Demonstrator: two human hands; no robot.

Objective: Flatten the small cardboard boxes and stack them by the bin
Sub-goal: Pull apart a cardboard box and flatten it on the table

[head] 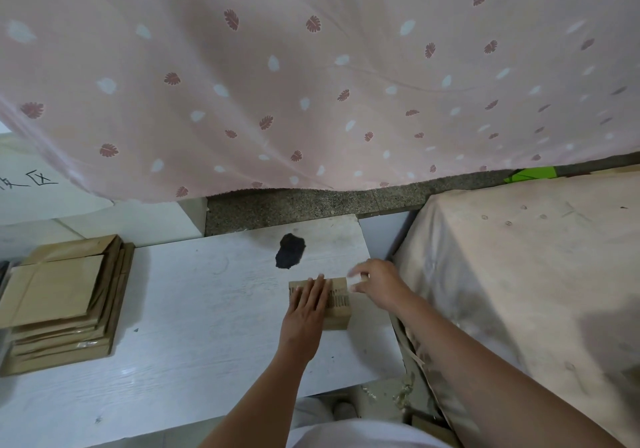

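- Small cardboard box (337,304) sits on the white surface (194,309), just below the dark stain (290,251).
- Left hand (306,312) presses it, fingers straight.
- Right hand (375,283) pinches blurred tape (355,279) at its far right corner.
- Flattened stack (65,302) lies far left of the box; a draped block (519,274) crowds its right.

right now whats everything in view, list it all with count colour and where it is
small cardboard box: one, brown with a printed barcode, on the white board right of centre, under the hands
stack of flattened boxes: one pile, count unclear, brown, left end of the board
white board: one, white with a dark patch near its far edge, across the middle
curtain: one, pink with red and white leaf print, hanging across the top
cloth-covered block: one, dirty beige, at right
green scrap: one, upper right on the floor
left hand: flat, presses on the box top
right hand: pinches something pale at the box's right edge, blurred
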